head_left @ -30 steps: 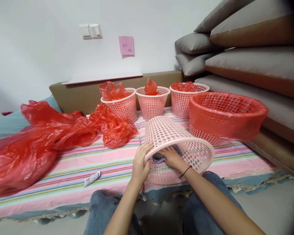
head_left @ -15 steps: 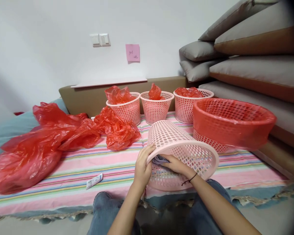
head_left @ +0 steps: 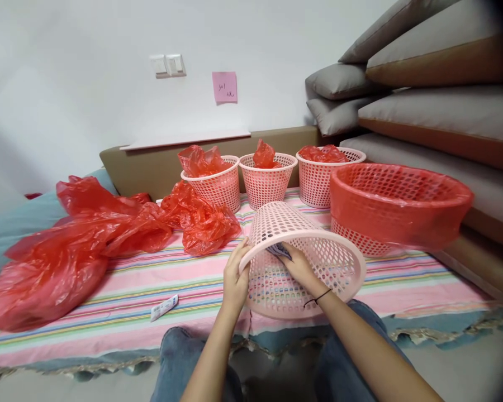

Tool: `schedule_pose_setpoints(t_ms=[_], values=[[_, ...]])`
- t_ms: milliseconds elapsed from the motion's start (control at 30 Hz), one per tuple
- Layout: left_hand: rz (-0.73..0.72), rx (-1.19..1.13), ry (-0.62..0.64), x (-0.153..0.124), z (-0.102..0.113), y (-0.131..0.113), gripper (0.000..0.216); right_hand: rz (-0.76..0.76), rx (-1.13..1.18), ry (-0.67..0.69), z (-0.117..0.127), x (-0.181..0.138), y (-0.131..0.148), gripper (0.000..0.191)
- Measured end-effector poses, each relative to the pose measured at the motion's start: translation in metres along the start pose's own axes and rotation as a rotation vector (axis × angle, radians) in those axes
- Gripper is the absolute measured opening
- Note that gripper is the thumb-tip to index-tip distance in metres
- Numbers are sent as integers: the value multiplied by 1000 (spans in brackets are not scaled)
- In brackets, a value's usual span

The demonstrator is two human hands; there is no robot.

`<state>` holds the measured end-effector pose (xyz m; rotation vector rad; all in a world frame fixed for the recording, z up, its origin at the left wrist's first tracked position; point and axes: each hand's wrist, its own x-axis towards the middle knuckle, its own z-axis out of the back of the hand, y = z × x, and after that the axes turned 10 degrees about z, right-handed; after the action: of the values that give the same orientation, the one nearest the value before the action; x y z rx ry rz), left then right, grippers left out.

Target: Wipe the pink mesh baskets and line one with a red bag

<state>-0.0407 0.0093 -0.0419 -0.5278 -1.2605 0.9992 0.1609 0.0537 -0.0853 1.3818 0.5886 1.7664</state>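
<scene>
A pink perforated plastic basket (head_left: 279,220) lies tipped on its side, its mouth facing me. My left hand (head_left: 237,276) grips the rim at its left edge, fingers outside and thumb toward the inside. Inside the basket, my right hand (head_left: 298,267) holds a bunched dark grey-purple cloth (head_left: 280,250) against the inner wall near the upper rim. Part of the cloth and the right fingertips are hidden by the hand and the basket. A dark cord circles the right wrist.
Three pink baskets (head_left: 268,184) with red bags inside stand at the back. A basket lined with a red bag (head_left: 385,218) is at right, beside stacked cushions (head_left: 440,117). Red plastic bags (head_left: 79,251) lie left; a small white packet (head_left: 164,307) rests on the striped cloth (head_left: 129,285).
The basket and my left hand have shifted slightly left. My right hand has moved up along the inner wall with the cloth, and more of the basket's inside shows.
</scene>
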Motion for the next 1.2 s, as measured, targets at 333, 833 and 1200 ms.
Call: schedule_pose_setpoints(t_ms=[333,833,1200], values=[[-44,-20,33,-2,-4,2,35,74,-171,238,-5,-9,3,52],[-34,-28,35,-2,-5,-1,33,35,-333,144,0,-5,-1,56],[-37,-29,49,-1,-5,-2,34,36,-355,207,2,-4,-1,57]])
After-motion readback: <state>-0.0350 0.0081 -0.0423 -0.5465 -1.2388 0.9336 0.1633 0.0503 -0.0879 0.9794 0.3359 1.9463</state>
